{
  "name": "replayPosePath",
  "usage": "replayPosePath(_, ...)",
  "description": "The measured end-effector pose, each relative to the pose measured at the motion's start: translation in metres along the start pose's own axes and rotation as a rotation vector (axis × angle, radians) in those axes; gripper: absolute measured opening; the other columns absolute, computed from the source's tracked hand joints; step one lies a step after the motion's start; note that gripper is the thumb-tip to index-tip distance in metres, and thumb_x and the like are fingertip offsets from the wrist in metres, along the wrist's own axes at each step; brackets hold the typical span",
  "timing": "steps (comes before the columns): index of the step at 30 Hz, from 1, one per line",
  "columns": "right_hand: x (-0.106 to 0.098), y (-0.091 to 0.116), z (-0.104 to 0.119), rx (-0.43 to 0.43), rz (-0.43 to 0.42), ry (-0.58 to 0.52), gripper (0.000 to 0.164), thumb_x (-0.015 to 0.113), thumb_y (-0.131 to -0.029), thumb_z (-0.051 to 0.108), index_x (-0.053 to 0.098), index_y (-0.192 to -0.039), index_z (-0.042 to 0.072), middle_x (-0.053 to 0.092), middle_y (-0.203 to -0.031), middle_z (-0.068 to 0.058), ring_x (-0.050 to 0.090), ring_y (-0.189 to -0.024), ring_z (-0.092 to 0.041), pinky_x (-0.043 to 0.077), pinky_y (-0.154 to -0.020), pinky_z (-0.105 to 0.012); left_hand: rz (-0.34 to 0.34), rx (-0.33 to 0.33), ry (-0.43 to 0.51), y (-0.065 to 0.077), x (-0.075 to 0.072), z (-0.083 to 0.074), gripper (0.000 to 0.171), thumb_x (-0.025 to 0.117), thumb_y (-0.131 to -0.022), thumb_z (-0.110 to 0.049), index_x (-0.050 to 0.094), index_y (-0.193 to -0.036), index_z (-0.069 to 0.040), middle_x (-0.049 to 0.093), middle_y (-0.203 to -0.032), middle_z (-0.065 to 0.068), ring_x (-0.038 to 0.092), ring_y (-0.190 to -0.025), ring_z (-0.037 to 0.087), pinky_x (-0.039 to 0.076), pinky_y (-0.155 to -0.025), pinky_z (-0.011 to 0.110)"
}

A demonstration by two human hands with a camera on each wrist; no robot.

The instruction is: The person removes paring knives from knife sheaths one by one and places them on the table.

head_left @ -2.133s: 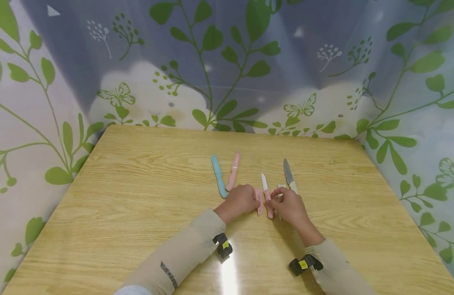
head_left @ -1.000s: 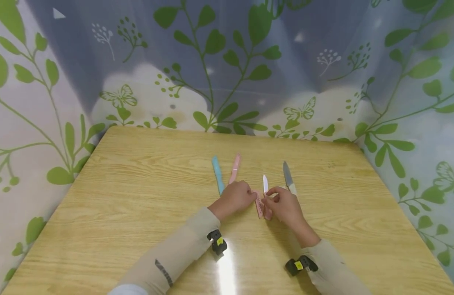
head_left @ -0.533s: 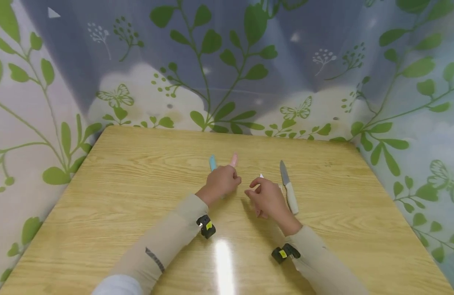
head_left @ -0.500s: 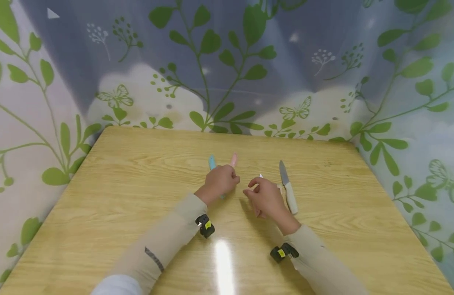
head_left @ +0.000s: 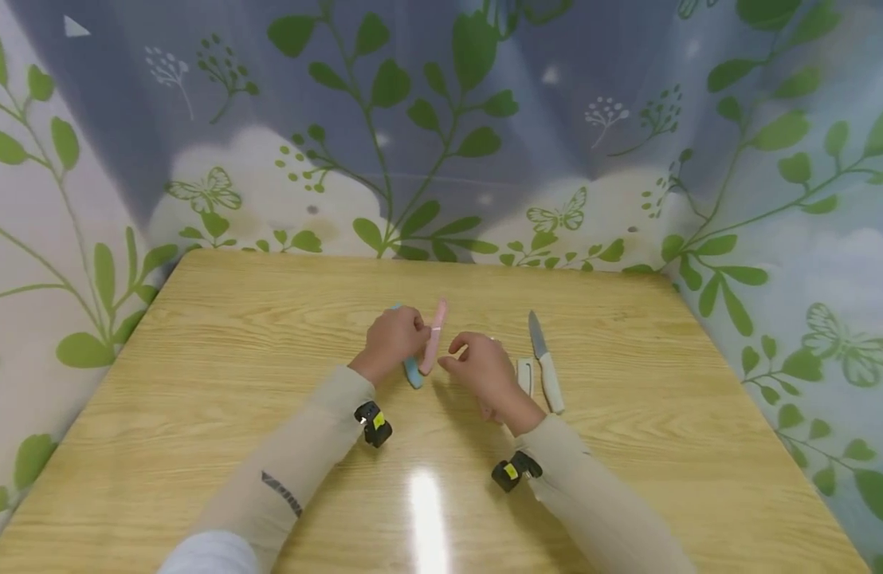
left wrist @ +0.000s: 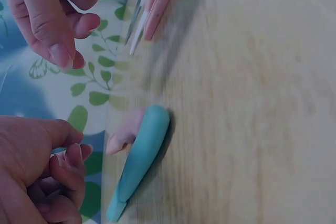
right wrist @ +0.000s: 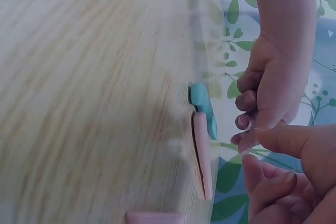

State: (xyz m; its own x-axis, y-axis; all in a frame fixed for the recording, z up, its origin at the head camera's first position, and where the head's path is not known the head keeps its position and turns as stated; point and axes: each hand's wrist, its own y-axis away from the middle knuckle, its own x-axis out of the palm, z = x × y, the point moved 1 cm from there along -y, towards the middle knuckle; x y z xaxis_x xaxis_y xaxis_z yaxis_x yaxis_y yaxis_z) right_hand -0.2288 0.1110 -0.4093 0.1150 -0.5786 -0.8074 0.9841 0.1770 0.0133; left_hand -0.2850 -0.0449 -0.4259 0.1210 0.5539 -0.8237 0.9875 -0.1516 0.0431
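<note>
My left hand hovers over a blue folded or sheathed knife, hiding its middle, with fingertips at a pink one beside it. In the left wrist view its fingers are loosely bent and hold nothing. To the right, my right hand hangs above the table, thumb and forefinger apart, nothing between them. Under it a pink-handled knife with a white blade and a pink sheath lie side by side, mostly hidden in the head view. All these pieces rest on the wooden table.
Right of my right hand lie a white sheath and a knife with a grey blade and cream handle, its tip pointing away. A leaf-patterned curtain surrounds the table's back and sides.
My left hand has let go of the pink sheath and moved left to the blue and pink knives. The right hand has released the pink-handled knife and shifted left, uncovering the white sheath.
</note>
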Motion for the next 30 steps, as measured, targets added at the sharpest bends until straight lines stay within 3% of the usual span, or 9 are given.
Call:
replayPosePath(11,0.014,-0.015,0.014,0.027,0.071,0.023,0.023,0.067,-0.088,0.027,0.065,-0.097,0.006,0.056,-0.058,-0.001,0.038,-0.043,-0.009,0.028,-0.037,-0.021,-0.052,-0.027,-0.016,-0.014,-0.008,0.017,0.02,0.061,-0.091,-0.025,0.062,-0.079,-0.008,0.06,-0.069,0.003,0.049,-0.054,0.015,0.035,-0.043,0.024)
replayPosePath(19,0.02,-0.025,0.012,0.051,0.03,0.093,0.022,0.067,-0.088,0.029,0.065,-0.093,0.008,0.06,-0.064,-0.002,0.044,-0.049,-0.013,0.033,-0.043,-0.026,-0.045,-0.02,-0.016,-0.02,-0.008,0.018,0.03,0.063,-0.091,-0.027,0.054,-0.067,-0.01,0.049,-0.058,0.0,0.043,-0.05,0.013,0.031,-0.042,0.024)
replayPosePath(26,0.024,-0.035,0.008,0.118,0.011,0.118,0.026,0.067,-0.088,0.034,0.062,-0.077,0.01,0.057,-0.061,-0.002,0.045,-0.05,-0.015,0.032,-0.041,-0.028,-0.042,-0.001,-0.055,-0.024,-0.003,0.01,0.037,0.066,-0.09,-0.029,0.052,-0.06,-0.012,0.045,-0.054,-0.002,0.039,-0.047,0.012,0.028,-0.04,0.024)
replayPosePath(30,0.025,-0.038,0.004,0.153,0.023,0.132,0.033,0.066,-0.088,0.034,0.058,-0.065,0.011,0.047,-0.052,0.001,0.039,-0.045,-0.013,0.026,-0.037,-0.026,-0.041,0.017,-0.061,-0.025,0.002,0.004,0.041,0.066,-0.089,-0.032,0.052,-0.056,-0.013,0.042,-0.05,-0.003,0.036,-0.045,0.01,0.026,-0.038,0.022)
